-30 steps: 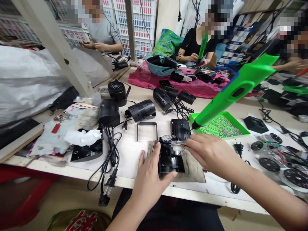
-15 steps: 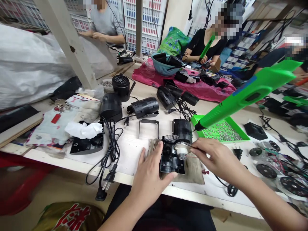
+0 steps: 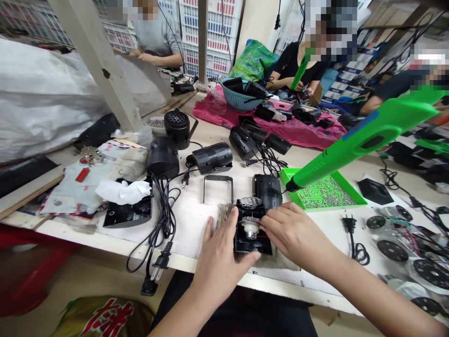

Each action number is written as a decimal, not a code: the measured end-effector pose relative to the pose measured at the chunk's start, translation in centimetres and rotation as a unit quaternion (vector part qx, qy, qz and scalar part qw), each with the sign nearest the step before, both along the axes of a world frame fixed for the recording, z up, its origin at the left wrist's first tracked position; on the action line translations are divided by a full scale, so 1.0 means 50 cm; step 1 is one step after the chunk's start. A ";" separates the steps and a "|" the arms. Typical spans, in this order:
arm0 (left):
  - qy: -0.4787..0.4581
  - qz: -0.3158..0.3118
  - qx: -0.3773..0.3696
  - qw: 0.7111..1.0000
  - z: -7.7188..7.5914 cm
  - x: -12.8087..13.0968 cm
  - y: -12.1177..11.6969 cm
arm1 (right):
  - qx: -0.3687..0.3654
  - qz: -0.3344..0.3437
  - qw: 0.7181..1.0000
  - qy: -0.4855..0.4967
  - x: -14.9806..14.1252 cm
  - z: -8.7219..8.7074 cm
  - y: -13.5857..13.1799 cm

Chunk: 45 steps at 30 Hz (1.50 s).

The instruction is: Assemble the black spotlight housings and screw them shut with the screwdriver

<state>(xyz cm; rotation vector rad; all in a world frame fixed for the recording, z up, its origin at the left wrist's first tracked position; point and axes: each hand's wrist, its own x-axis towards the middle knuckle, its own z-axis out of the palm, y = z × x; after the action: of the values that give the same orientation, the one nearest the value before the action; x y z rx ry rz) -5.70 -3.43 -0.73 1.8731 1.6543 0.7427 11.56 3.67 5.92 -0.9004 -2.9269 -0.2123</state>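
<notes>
My left hand [image 3: 219,252] braces a black plastic housing half [image 3: 261,245] along its left side, fingers up the edge and thumb at the front corner. The housing lies open side up on a cloth pad [image 3: 291,262]. In my right hand [image 3: 298,236] is a small motor assembly [image 3: 250,229] with a white and silver body, pinched at its right side. It sits over the middle of the housing, below a round grille [image 3: 250,202]; whether it touches the bottom is hidden. Behind stands another black housing [image 3: 267,189], with a U-shaped metal bracket [image 3: 218,178] to its left.
A green electric screwdriver [image 3: 365,140] slants over a green tray [image 3: 358,202] of screws. Motor and disc assemblies [image 3: 393,250] lie at right. Power cords [image 3: 164,220], black lamp bodies [image 3: 213,157] and a blue basket [image 3: 242,96] are around. Co-workers sit across the table.
My right hand has moved left, carrying the motor assembly from the housing's right edge to over its middle. A black plug and cord at right are now uncovered. My left hand stays put.
</notes>
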 end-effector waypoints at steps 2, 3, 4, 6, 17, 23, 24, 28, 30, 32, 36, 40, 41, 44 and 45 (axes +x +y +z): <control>-0.002 0.000 0.001 1.000 -0.001 0.000 0.000 | -0.004 0.004 1.000 -0.004 -0.002 -0.001 0.000; -0.002 0.000 0.002 1.000 -0.001 0.000 0.000 | -0.008 0.008 1.000 -0.005 -0.002 -0.002 0.000; -0.003 0.001 0.002 1.000 -0.001 0.000 0.001 | -0.011 0.012 1.000 -0.007 -0.003 -0.003 0.000; -0.004 0.003 0.002 1.000 -0.001 0.001 0.001 | -0.015 0.018 1.000 -0.012 -0.003 -0.004 0.000; 0.031 0.015 0.033 0.999 -0.007 0.012 -0.003 | -0.042 -0.015 0.999 -0.003 0.002 -0.002 -0.005; 0.044 0.018 0.052 0.998 -0.012 0.010 0.000 | -0.128 -0.062 0.985 0.102 0.028 0.027 0.009; 0.047 0.018 0.055 0.997 -0.013 0.010 0.001 | -0.129 -0.073 0.983 0.112 0.033 0.030 0.009; 0.052 0.022 0.063 0.996 -0.016 0.011 0.001 | -0.131 -0.077 0.983 0.106 0.040 0.023 0.005; 0.055 0.023 0.067 0.996 -0.018 0.010 0.002 | -0.127 -0.071 0.985 0.092 0.036 0.011 0.004; 0.056 0.021 0.070 0.996 -0.019 0.010 0.002 | -0.114 -0.065 0.988 0.077 0.031 -0.002 0.006; 0.055 0.016 0.059 0.997 -0.016 0.011 -0.001 | -0.082 -0.038 0.994 0.056 0.023 -0.018 0.014; 0.046 0.014 0.034 0.998 -0.007 0.012 -0.003 | -0.057 0.000 0.997 0.046 0.022 -0.018 0.020; 0.043 0.015 0.029 0.999 -0.005 0.011 -0.003 | -0.055 0.010 0.997 0.044 0.022 -0.016 0.022; 0.036 0.013 0.017 0.999 -0.003 0.010 -0.001 | -0.067 0.035 0.996 0.039 0.023 -0.012 0.030; 0.036 0.011 0.016 0.999 -0.003 0.010 0.000 | -0.076 0.039 0.996 0.039 0.023 -0.012 0.033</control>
<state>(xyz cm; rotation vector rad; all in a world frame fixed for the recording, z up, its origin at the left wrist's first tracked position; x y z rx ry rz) -5.20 -3.42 -0.87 1.9283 1.7190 0.7233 12.73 5.30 5.32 -0.7913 -2.9284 0.0504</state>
